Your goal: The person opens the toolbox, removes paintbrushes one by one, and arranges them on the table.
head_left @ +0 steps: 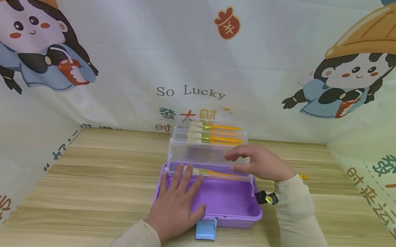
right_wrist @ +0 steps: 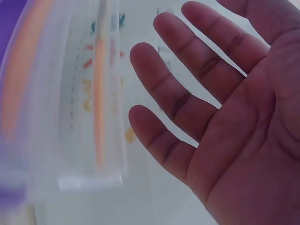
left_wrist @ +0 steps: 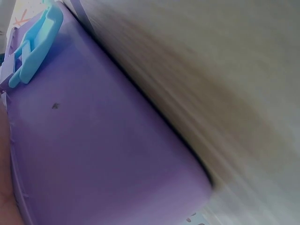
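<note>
A purple box (head_left: 227, 197) stands on the table with its blue latch (head_left: 206, 230) hanging at the front. Clear tiered trays (head_left: 195, 154) rise behind it, holding several brushes (head_left: 226, 140) with orange handles. My left hand (head_left: 173, 210) lies with fingers spread over the box's left front part, fingertips by the lowest tray. Beside the upper trays, my right hand (head_left: 259, 163) hangs with relaxed fingers and holds nothing; in the right wrist view its palm (right_wrist: 253, 126) faces the trays. The left wrist view shows the box's purple front wall (left_wrist: 93, 131) and the latch (left_wrist: 40, 44).
A black item with a yellow-green spot (head_left: 267, 198) lies at the box's right side, against the right sleeve. A small yellow item (head_left: 304, 177) is on the wooden table (head_left: 108, 194) behind the right wrist. Printed cloth (head_left: 137, 56) surrounds the table's back and sides.
</note>
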### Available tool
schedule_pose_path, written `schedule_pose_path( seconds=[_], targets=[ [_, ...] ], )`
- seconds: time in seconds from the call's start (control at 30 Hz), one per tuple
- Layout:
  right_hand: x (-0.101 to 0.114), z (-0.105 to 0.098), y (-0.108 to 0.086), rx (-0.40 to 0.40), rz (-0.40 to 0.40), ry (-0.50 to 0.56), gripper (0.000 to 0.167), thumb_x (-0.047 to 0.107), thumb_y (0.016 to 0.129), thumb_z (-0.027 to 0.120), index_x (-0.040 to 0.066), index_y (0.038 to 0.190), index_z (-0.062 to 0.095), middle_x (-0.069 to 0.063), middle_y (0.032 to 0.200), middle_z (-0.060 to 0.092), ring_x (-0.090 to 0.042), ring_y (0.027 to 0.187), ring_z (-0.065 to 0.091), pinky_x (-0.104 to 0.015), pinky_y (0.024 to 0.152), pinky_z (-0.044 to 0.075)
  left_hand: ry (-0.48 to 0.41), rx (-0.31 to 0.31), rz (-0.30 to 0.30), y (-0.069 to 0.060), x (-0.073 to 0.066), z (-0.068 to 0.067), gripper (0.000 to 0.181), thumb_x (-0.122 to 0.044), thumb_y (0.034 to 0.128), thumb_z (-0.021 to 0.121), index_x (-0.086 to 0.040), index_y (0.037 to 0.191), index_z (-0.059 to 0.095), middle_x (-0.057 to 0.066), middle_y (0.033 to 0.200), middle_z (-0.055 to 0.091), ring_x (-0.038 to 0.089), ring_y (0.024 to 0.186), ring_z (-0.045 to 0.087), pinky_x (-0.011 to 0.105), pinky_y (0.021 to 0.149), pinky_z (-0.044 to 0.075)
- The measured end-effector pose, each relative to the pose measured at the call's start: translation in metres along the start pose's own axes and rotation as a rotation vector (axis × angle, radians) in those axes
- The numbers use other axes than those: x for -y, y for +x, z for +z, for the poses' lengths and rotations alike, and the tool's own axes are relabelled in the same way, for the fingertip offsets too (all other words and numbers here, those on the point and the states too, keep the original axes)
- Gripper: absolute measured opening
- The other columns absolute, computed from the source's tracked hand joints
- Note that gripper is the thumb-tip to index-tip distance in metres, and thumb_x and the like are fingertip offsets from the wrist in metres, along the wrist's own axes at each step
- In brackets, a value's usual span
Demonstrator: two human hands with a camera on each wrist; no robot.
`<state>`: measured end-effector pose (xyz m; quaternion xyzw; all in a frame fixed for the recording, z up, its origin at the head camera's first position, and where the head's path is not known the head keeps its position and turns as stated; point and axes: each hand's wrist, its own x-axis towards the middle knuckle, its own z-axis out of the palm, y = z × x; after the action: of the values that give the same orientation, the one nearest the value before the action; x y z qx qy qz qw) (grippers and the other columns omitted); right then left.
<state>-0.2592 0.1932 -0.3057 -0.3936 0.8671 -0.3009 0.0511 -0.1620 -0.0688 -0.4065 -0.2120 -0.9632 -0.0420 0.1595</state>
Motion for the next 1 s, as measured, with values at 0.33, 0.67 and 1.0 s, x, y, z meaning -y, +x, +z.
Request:
schedule_pose_path(
  seconds=[0.33,0.67,1.0],
  targets=[
    [0.005,0.026,0.039,0.106,-0.013,0.036,0.032,0.022,0.093,0.070,0.010,0.122,0.070,-0.001,0.118,0.069,-0.018,0.106,0.064,-0.045,0.093,0.050,0.006,0.010,-0.004,0.002,0.001,0.000,0.071,-0.060,0.0953,0.041,-0.022,0.154,0.039,0.016,0.162,0.023,0.038,0.149,0.011,0.069,0.111,0.010],
    [-0.015,0.052,0.045,0.080,0.037,0.106,0.027,0.017,0.092,0.070,0.012,0.118,0.071,0.002,0.111,0.069,-0.013,0.099,0.064,-0.032,0.086,0.052,-0.030,0.041,-0.004,0.001,-0.002,0.005,0.071,-0.060,0.0955,0.043,-0.022,0.155,0.037,0.015,0.163,0.017,0.037,0.150,0.007,0.068,0.112,0.005],
    [-0.021,0.060,0.049,0.043,0.060,0.131,0.030,0.015,0.092,0.070,0.008,0.121,0.069,-0.001,0.111,0.069,-0.013,0.099,0.063,-0.032,0.087,0.051,0.000,0.006,0.007,0.000,-0.001,0.001,0.071,-0.060,0.0954,0.043,-0.020,0.154,0.040,0.017,0.162,0.022,0.039,0.149,0.011,0.069,0.111,0.009]
  ],
)
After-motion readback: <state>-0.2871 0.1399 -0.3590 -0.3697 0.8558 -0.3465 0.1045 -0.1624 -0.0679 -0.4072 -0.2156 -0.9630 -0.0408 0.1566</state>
